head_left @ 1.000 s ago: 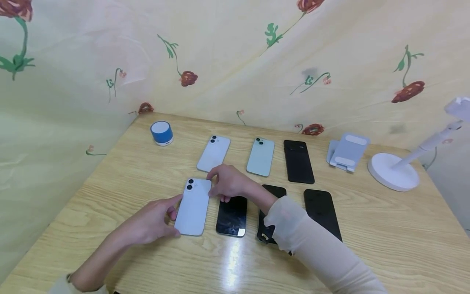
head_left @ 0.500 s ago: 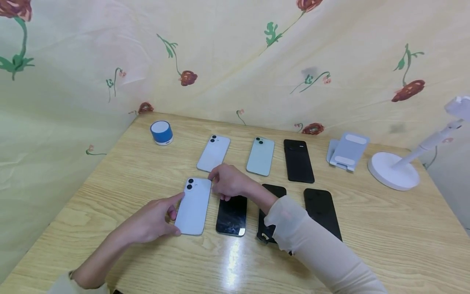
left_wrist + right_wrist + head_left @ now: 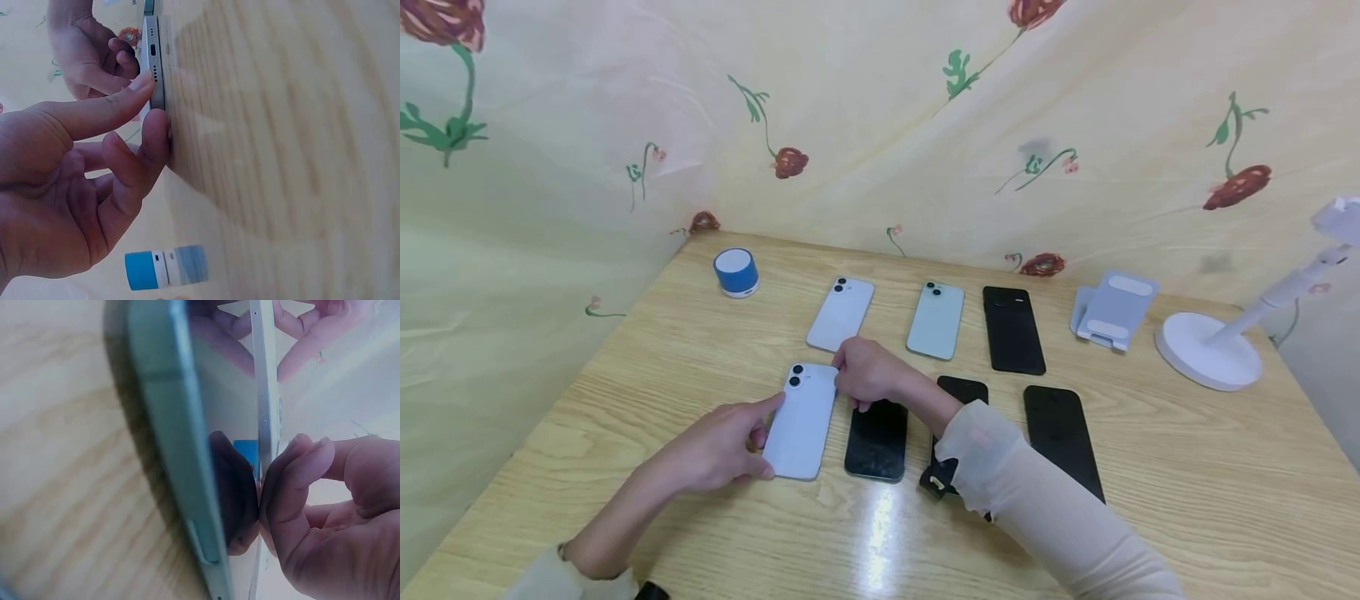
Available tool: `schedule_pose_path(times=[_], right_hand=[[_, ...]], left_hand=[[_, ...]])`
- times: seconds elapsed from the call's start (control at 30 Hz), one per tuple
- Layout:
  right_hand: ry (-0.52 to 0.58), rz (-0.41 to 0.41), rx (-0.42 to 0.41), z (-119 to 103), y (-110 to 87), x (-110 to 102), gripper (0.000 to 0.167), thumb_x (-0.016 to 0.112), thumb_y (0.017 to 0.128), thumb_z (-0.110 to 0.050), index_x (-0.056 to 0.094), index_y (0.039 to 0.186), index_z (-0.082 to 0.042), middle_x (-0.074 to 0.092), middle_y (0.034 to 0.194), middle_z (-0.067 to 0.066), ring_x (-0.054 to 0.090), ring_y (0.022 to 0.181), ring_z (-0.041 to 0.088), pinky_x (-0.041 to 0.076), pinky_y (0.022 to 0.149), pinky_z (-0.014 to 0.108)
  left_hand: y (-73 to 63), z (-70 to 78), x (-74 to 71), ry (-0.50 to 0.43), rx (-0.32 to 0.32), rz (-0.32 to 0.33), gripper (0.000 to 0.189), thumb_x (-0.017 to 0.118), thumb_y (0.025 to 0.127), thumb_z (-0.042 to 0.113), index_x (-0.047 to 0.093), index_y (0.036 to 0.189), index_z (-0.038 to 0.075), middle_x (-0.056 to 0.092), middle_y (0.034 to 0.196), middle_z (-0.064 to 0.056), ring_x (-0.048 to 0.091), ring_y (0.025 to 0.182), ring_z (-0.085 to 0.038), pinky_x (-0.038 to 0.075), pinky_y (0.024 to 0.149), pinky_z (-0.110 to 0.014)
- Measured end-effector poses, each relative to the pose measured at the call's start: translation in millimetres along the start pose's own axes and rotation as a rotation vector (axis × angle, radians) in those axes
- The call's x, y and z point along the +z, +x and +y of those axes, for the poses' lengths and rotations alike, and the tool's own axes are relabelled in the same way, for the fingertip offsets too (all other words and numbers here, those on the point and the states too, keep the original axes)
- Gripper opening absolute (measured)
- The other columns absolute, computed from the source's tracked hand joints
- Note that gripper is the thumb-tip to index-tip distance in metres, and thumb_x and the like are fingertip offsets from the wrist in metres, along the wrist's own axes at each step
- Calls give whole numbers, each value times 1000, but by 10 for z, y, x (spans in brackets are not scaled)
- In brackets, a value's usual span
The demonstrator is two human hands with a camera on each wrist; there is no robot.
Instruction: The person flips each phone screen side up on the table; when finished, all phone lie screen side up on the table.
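Observation:
A white smartphone (image 3: 801,425) lies face down at the front left, its two cameras at the far end. My left hand (image 3: 722,446) holds it by the left edge and near corner. In the left wrist view, the thumb (image 3: 119,103) presses against the end with the charging port. My right hand (image 3: 872,371) has curled fingers at the far right corner of the same phone. Beneath that hand lies a dark-screened smartphone (image 3: 876,450), partly covered. Close up in the right wrist view, the curled right fingers (image 3: 290,481) overlap the white phone's edge.
Behind lie another white smartphone (image 3: 841,315), a pale green one (image 3: 936,322) and a black one (image 3: 1013,329). Two more black phones (image 3: 1063,437) (image 3: 962,390) lie right, one partly under the sleeve. A blue speaker (image 3: 736,272), phone stand (image 3: 1116,308) and white lamp (image 3: 1210,350) stand farther back.
The right fingers have drawn closer together at the white phone's far right corner. The left hand keeps its hold, and the head view has shifted slightly.

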State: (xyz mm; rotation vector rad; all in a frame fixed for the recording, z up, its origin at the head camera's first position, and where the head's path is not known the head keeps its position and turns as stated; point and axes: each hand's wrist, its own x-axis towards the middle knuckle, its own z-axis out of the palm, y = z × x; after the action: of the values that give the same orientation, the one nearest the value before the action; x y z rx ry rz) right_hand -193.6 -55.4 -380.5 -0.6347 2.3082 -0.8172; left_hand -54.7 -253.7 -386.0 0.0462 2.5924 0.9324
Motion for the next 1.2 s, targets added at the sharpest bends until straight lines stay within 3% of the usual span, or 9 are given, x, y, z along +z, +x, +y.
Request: schedule_pose_path(times=[0.3,0.57,0.77,0.97,1.2], right_hand=[[190,-56,10,77,-12,-47,31,57,104,-2,55,134,4,64,80,8,62,52,12,56,50,23],[331,-79,-1,162,-29,-83,33,55,103,4,54,136,5,77,94,13,66,56,13,57,53,24],[360,-58,-35,179,-68,-93,34,59,101,7,56,134,5,78,98,15,67,56,14,58,54,25],[386,-51,-35,190,-60,-103,36,65,97,8,57,132,4,78,96,14,68,56,14,59,54,26],[403,-45,-38,198,-57,-131,38,67,95,8,57,132,3,77,94,13,68,57,15,60,55,26]], left_hand=[[4,-8,-8,-38,36,-32,99,88,83,3,31,164,-3,58,90,-4,59,62,-16,49,58,-27],[24,-36,-47,-22,63,-73,98,88,83,5,32,163,-3,59,91,-3,56,71,-16,48,61,-25],[34,-51,-103,-7,86,-109,103,91,82,16,32,163,-5,59,91,-1,52,77,-16,42,64,-24],[37,-36,-119,-78,79,-139,100,87,89,36,32,163,-4,58,90,-3,52,63,-15,39,55,-25],[84,-32,-129,-141,92,-139,96,82,93,37,32,163,-6,59,95,-6,57,60,-15,41,52,-26]])
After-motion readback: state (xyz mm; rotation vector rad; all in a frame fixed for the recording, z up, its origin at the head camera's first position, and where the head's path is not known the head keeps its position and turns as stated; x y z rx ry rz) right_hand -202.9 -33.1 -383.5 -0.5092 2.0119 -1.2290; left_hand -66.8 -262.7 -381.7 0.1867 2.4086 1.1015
